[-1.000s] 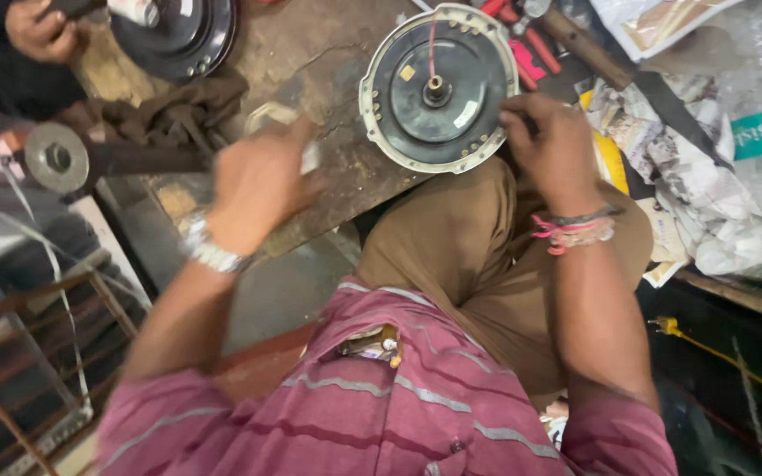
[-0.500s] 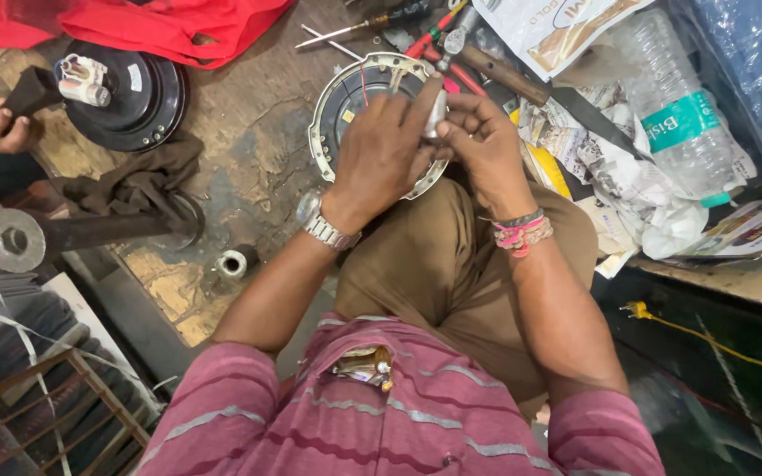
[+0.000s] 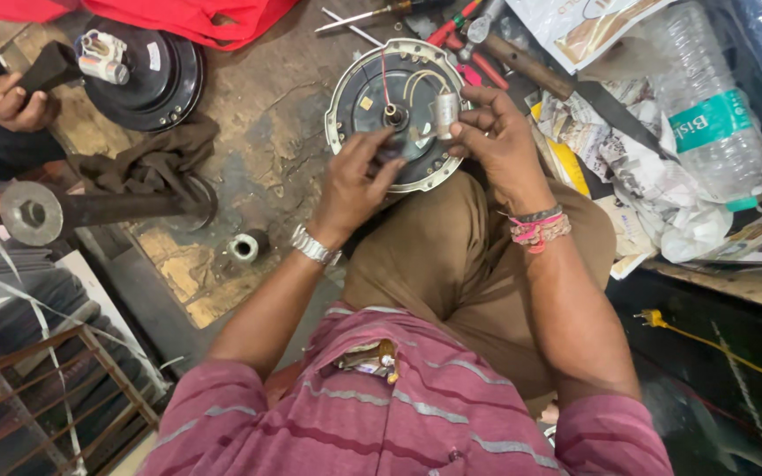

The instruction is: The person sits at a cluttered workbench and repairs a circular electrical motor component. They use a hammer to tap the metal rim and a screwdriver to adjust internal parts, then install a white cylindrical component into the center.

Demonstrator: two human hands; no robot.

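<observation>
Both hands have drawn back off the round motor housing point(image 3: 399, 110), baring its wiring.
Right hand point(image 3: 500, 141) pinches the small capacitor point(image 3: 445, 113); left hand point(image 3: 354, 181), fingers bent, touches the hub on the worktop (a tug could snap those thin leads).

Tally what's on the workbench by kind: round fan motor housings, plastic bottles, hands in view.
Round fan motor housings: 2, one under the left hand and right hand, one black far left.
Plastic bottles: 1.
Hands: 3, counting another person's hand.
Total: 6
</observation>
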